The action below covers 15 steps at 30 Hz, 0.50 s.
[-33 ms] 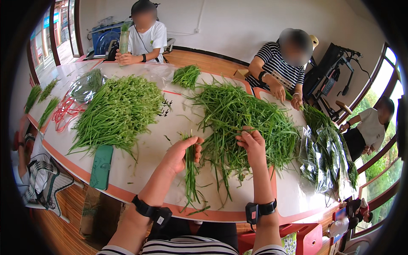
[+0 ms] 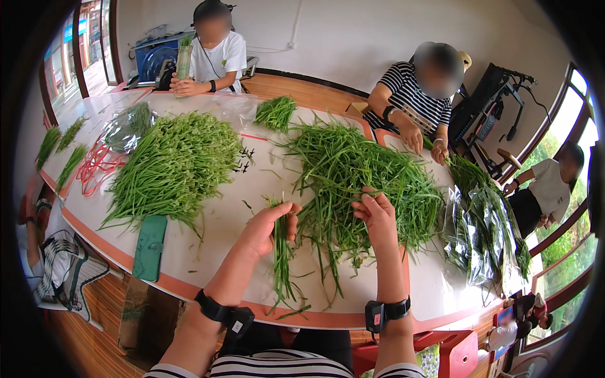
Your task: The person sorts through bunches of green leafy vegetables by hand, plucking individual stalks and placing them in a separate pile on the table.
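Note:
My left hand (image 2: 268,227) is closed on a small bunch of green stalks (image 2: 281,268) that hangs down toward the near table edge. My right hand (image 2: 376,217) rests in the big loose pile of green stalks (image 2: 353,170) in the middle of the white table (image 2: 208,214), its fingers pinching a few stalks at the pile's near edge. Both wrists wear black bands.
A second heap of greens (image 2: 173,164) lies to the left, with a green phone case (image 2: 150,247) beside it. Clear bags of greens (image 2: 482,236) lie at the right. Red bands (image 2: 94,167) and small bundles (image 2: 60,151) sit far left. Three other people sit around the table.

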Each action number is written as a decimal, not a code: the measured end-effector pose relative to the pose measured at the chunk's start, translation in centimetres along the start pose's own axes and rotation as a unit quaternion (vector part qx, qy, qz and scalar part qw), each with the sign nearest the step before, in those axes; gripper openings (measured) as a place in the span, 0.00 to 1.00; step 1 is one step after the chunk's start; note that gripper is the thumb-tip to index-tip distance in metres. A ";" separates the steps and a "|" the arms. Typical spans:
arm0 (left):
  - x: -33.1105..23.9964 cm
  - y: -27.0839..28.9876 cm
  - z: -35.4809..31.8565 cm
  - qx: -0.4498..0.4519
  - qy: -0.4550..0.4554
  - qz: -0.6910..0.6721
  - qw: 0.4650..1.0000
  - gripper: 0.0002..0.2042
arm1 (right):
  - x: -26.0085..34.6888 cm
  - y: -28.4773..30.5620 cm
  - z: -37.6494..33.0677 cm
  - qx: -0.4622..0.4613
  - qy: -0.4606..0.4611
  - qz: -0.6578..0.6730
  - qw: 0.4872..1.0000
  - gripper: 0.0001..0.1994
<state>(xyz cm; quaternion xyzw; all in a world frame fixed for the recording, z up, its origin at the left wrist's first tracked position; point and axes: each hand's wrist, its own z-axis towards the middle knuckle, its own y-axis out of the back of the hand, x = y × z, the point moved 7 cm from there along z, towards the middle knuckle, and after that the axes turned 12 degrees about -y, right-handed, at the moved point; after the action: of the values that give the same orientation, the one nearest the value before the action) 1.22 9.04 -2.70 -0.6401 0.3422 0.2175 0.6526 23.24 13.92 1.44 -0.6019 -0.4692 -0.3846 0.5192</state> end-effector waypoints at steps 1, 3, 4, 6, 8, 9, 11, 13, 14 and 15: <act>0.0 0.0 0.0 0.001 -0.007 0.013 1.000 0.11 | 0.1 0.6 -0.1 -0.003 0.001 0.000 1.000 0.11; 0.2 -0.1 0.2 0.005 -0.010 0.029 1.000 0.11 | -0.3 1.2 -0.2 0.042 -0.032 0.061 0.997 0.12; 0.5 -0.2 0.3 0.006 0.002 0.011 1.000 0.11 | -0.2 1.4 -0.3 0.047 -0.028 0.067 0.996 0.13; 0.8 -0.2 0.4 0.008 0.017 -0.004 1.000 0.11 | -0.2 1.7 0.1 0.054 -0.022 0.072 0.996 0.13; 0.7 -0.4 0.3 0.028 0.016 -0.013 0.999 0.10 | 0.0 1.8 0.0 0.066 -0.017 0.058 0.996 0.13; 0.6 -0.5 0.2 0.028 0.017 -0.012 0.999 0.10 | 0.4 1.6 -0.3 0.065 -0.017 0.059 0.996 0.13; 0.4 -0.5 0.0 0.019 0.016 0.007 1.000 0.10 | 1.2 1.7 -0.7 0.013 0.011 -0.074 0.997 0.14; 0.4 -0.7 -0.1 0.018 0.017 0.014 1.000 0.09 | 1.2 2.5 -0.8 -0.027 0.017 -0.150 0.988 0.14; 0.4 -0.8 -0.1 0.015 0.017 0.021 1.000 0.09 | 0.9 2.9 -0.6 -0.026 -0.002 -0.158 0.987 0.14; 0.4 -0.8 -0.1 0.015 0.017 0.021 1.000 0.09 | 0.6 3.0 -0.5 -0.024 -0.022 -0.166 0.986 0.14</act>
<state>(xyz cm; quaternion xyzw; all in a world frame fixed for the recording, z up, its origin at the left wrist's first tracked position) 2.10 8.82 -2.43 -0.6263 0.3702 0.2148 0.6516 26.35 13.49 1.29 -0.5363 -0.5643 -0.4638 0.4229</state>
